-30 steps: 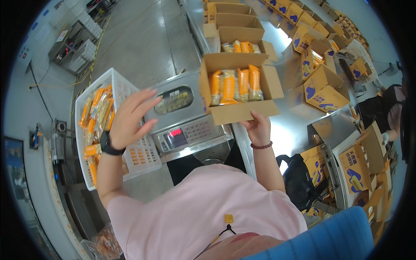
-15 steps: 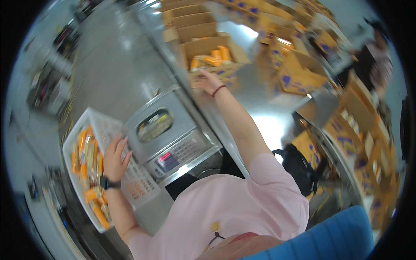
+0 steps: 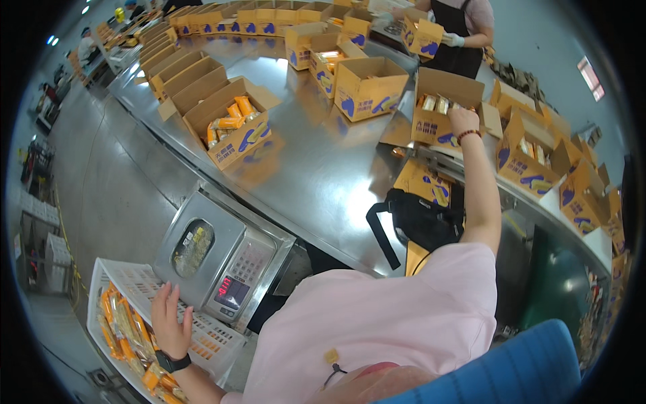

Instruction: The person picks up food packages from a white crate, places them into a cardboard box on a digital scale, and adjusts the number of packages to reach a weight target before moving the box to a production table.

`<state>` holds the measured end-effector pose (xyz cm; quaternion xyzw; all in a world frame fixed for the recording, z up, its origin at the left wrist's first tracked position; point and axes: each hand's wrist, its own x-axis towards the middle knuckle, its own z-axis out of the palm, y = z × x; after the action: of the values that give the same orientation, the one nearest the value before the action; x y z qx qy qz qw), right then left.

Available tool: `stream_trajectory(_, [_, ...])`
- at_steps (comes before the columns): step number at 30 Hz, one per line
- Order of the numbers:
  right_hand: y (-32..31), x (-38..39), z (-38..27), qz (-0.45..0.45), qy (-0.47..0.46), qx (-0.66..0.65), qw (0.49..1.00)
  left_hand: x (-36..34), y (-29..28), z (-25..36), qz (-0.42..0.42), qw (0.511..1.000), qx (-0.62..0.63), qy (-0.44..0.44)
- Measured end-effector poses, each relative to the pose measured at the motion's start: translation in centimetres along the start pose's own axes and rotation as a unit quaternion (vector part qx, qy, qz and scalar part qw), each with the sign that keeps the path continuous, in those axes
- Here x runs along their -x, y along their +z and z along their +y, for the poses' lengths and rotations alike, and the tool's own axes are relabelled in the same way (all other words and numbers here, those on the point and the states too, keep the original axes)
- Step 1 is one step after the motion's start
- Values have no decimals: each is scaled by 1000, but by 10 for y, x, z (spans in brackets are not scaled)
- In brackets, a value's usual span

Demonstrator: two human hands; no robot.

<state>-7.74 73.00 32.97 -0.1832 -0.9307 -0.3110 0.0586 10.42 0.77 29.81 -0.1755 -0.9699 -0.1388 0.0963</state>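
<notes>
nearest me, the worker's left hand (image 3: pixel 173 322) hangs at the inner wall of a white crate (image 3: pixel 134 279), fingers spread and holding nothing; i can't tell if they touch the wall. a dark watch (image 3: pixel 173 362) circles that wrist. orange and clear packs (image 3: pixel 128 326) lie heaped in the crate. just beside it sits a grey scale (image 3: pixel 224 259), its display lit red. further in, a black bag (image 3: pixel 427 219) rests by the near edge of the steel counter (image 3: pixel 303 182).

the right arm is stretched out, a beaded bracelet (image 3: pixel 469 135) on it. the right hand (image 3: pixel 464 118) is bent over the front wall of an open box (image 3: pixel 434 133) with packs in it; i can't tell whether its fingers grip anything. on the counter's left side, another box (image 3: pixel 245 143) stands open, packs showing inside.

beyond, an open carton (image 3: pixel 369 91) stands mid-counter, and a co-worker (image 3: pixel 464 23) in a dark apron and pale gloves holds a smaller carton (image 3: pixel 422 35). a curved row of cartons (image 3: pixel 249 19) lines the far edge.
</notes>
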Motion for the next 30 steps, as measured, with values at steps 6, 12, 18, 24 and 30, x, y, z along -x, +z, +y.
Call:
stream_trajectory(6, [-176, 63, -83, 176, -187, -53, 965, 9, 3, -2, 10, 999, -12, -29])
stream_trajectory(12, [-217, 118, -233, 284, -507, -411, 702, 4, 7, -15, 111, 994, -5, -21])
stream_trajectory(18, [-237, 204, -424, 268, -669, -395, 570, 13, 17, -30, 107, 992, -28, -54])
stream_trajectory(24, [-234, 223, -405, 373, -565, -542, 498, 23, 24, -48, 60, 990, -46, -120])
stream_trajectory(30, [-13, 227, -398, -48, -347, -435, 830, 25, -9, -32, 99, 986, -60, -121])
